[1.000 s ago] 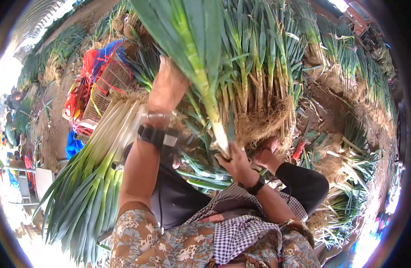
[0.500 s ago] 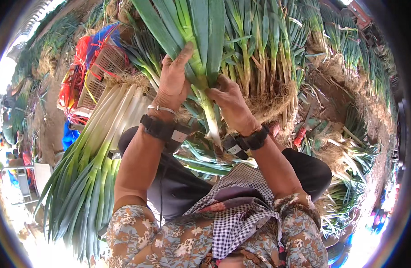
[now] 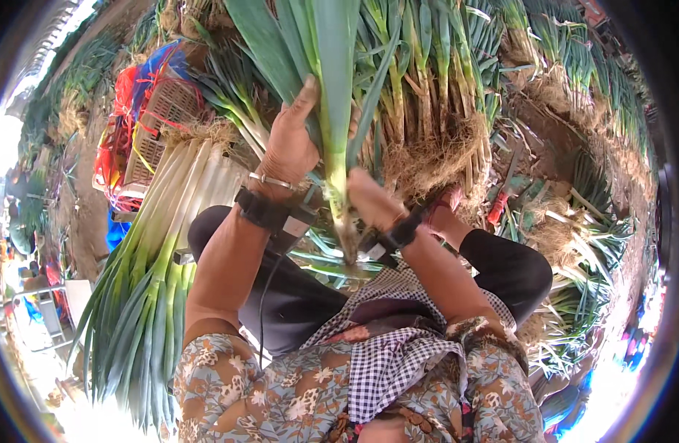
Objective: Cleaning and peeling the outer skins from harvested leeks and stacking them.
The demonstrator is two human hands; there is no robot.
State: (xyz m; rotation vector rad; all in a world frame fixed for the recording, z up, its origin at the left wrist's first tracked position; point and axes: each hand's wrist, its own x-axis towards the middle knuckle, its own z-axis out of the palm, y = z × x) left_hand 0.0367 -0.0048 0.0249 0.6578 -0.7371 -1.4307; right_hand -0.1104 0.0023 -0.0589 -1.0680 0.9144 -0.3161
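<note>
From the head camera, the person sits on the ground with big piles of leeks all around. The left hand [image 3: 291, 144] is wrapped around one leek [image 3: 332, 111], high up where the green leaves begin, thumb pointing up. The right hand [image 3: 372, 201] is closed around the same leek lower down, on the pale stalk near the root end. Both hands are clamped on it, so the leek stands almost straight up in front of the person, above the lap.

The root tip hangs just over the checked apron [image 3: 383, 362]. Dirt could fall off there and land on the cloth.

The leaves are long and floppy. If the left hand squeezes too hard or bends them, I think they could snap or tear.

The stalk looks smooth. If the right hand pulls down hard, it might slip off.

Just behind the held leek is a stack of leeks with hairy roots [image 3: 435, 148]. The tall leaves could brush it and knock some over.

A row of cleaned leeks [image 3: 151, 266] lies to the left, near the left elbow. A wide swing of that arm could push them out of line.

A red and blue basket [image 3: 151, 111] sits further back, well away.
</note>
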